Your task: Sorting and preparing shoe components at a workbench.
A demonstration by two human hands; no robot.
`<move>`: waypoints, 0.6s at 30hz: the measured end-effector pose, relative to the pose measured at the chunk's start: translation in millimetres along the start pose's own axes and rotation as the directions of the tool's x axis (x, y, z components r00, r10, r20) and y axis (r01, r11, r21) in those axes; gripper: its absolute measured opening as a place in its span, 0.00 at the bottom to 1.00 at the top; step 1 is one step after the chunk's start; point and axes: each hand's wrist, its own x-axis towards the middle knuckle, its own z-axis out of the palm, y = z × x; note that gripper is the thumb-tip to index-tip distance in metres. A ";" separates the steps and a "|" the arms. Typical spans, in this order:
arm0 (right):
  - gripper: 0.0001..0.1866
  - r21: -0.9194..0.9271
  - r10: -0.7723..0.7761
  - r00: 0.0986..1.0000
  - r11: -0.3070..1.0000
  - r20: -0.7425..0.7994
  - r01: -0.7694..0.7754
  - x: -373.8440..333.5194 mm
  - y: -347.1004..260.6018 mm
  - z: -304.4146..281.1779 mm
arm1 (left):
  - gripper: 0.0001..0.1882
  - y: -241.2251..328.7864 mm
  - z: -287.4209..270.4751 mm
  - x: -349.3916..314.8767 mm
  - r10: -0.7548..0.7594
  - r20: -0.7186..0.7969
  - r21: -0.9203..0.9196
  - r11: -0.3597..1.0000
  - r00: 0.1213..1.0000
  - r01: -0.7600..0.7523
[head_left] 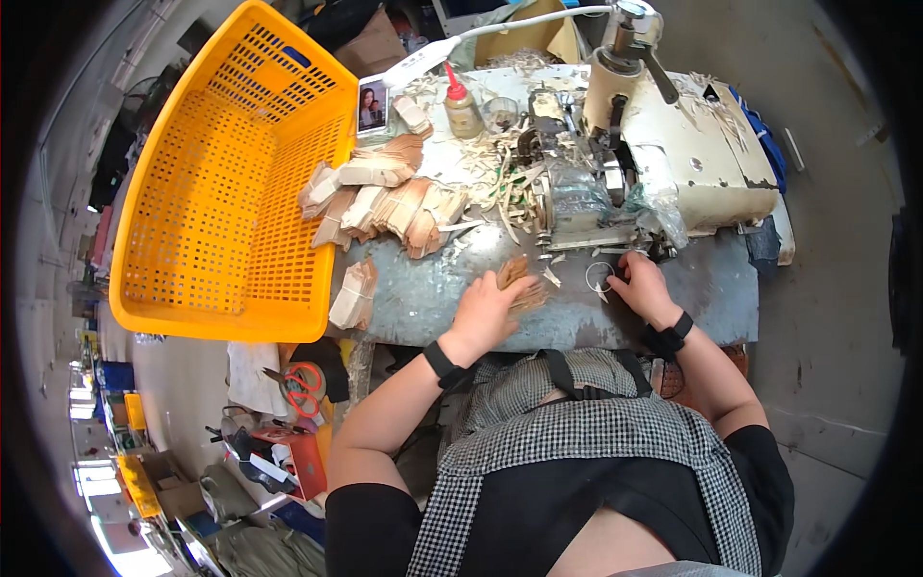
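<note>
We see the left hand pressed flat, fingers spread, on a small tan stack of pieces near the table's front edge. At its three o'clock, the right hand pinches a thin ring beside the sewing machine. At ten o'clock lies the heap of tan bundles; the orange crate borders the table's left edge.

Person, lower centre of the frame: black short-sleeved top under a black-and-white checked apron with dark straps crossing at the chest. Forearms are bare. A black band sits on each wrist, one behind the left hand and one behind the right hand at centre right.
</note>
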 end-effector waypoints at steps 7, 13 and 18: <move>0.08 -0.066 -0.013 0.997 0.998 0.081 0.018 10.2 2.6 11.8 | 0.57 -2.6 11.7 -14.8 -0.010 -0.107 0.007 1.000 0.994 0.011; 0.04 0.239 -0.299 0.954 0.927 0.000 0.290 3.2 -43.5 3.5 | 0.49 -14.2 30.5 -33.9 -0.021 -0.233 -0.072 0.997 0.972 0.005; 0.08 0.246 -0.574 0.818 0.787 -0.044 0.566 10.3 -82.3 16.5 | 0.40 -2.1 21.8 -39.1 0.002 -0.289 0.027 1.000 0.957 0.006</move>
